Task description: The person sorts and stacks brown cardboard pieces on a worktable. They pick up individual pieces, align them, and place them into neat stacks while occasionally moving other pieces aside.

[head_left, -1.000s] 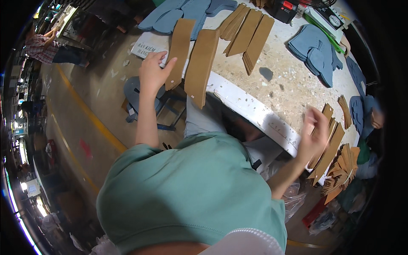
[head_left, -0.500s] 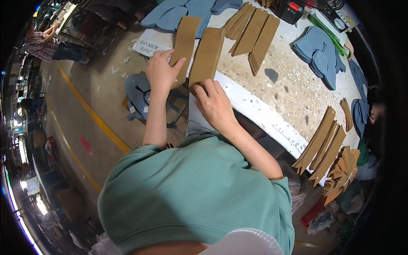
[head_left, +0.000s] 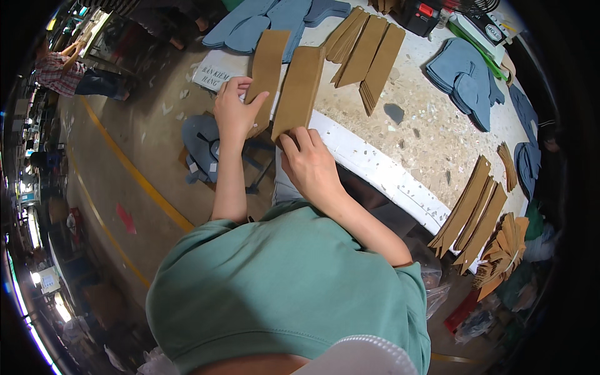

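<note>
A flat brown strip [head_left: 270, 59], maybe leather, stands out past the left end of the table. My left hand [head_left: 235, 117] holds it by its left side, the thumb across its face and the fingers at its edge. Just right of it, a thick stack of brown strips [head_left: 301, 84] lies at the table's near edge. My right hand [head_left: 312, 164] grips the near end of that stack with curled fingers; the fingertips are partly hidden.
More brown strips [head_left: 365, 53] lie fanned beyond the stack, with others [head_left: 478, 206] at the right. Blue-grey cut pieces [head_left: 462, 78] are piled on the speckled table [head_left: 412, 144]. A stool [head_left: 203, 144] bearing grey pieces stands at the left. Another person [head_left: 69, 75] is farther off.
Both hands keep their hold. The right hand sits slightly lower on the stack's near end, and the whole view has shifted a little.
</note>
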Demonstrator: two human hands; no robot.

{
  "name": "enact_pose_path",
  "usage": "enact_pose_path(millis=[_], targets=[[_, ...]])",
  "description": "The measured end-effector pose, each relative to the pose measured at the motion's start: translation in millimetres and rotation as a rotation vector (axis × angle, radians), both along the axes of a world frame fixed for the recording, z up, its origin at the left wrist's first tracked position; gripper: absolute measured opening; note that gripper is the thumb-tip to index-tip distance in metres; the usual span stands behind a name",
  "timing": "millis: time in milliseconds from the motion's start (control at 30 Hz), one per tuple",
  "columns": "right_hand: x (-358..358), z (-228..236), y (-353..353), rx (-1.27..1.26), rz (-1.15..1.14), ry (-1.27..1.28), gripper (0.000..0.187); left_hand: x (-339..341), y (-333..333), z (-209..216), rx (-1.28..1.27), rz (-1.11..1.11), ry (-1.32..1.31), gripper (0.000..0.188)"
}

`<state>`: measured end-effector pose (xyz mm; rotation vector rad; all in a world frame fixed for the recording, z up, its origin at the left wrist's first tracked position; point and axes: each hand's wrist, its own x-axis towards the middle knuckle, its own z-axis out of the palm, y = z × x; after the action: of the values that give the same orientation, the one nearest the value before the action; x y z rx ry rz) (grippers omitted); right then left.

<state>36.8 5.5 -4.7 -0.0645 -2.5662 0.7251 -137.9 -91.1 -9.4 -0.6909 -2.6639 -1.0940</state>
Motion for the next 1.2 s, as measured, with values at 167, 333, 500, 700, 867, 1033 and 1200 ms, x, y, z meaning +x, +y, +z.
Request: enact_pose_path(millis=[167,333,500,700,867,1033,1200], targets=[[0.0,16.5,10.9,-0.153,-0.064,0.114,0.015,-6.5,3.0,1.3,0.086,-0.092,-0.043,0.031],[7.2,58.1,48.8,-0.250,-0.125,0.391,0.012,-10.6,1.4,30.6,0.455,-0.333,-0.389,0.016],[54.3,115.3,91.2,-0.413,-0.225,0.498,0.006,11.0,-1.6,87.1,0.718,-0.560,-0.615,0.021],[92.2,136.7,131.5,-0.508,-0.552,0.406,0.010,34.7,51.7,111.2,0.534,-0.893,-0.732,0.027],[110.6,132.6,156.5,-0.467,-0.646,0.710,0.010,70.7,112.8,100.3,0.633,-1.004,-0.647,0.035],[138.0,95.6,153.6,-0.318,-0.406,0.584,0.020,101.1,133.6,60.9,0.526,-1.002,-0.507,0.043],[153.8,27.1,130.0,-0.600,-0.329,0.077,0.013,110.8,124.2,10.9,0.262,-0.860,-0.627,0.043]])
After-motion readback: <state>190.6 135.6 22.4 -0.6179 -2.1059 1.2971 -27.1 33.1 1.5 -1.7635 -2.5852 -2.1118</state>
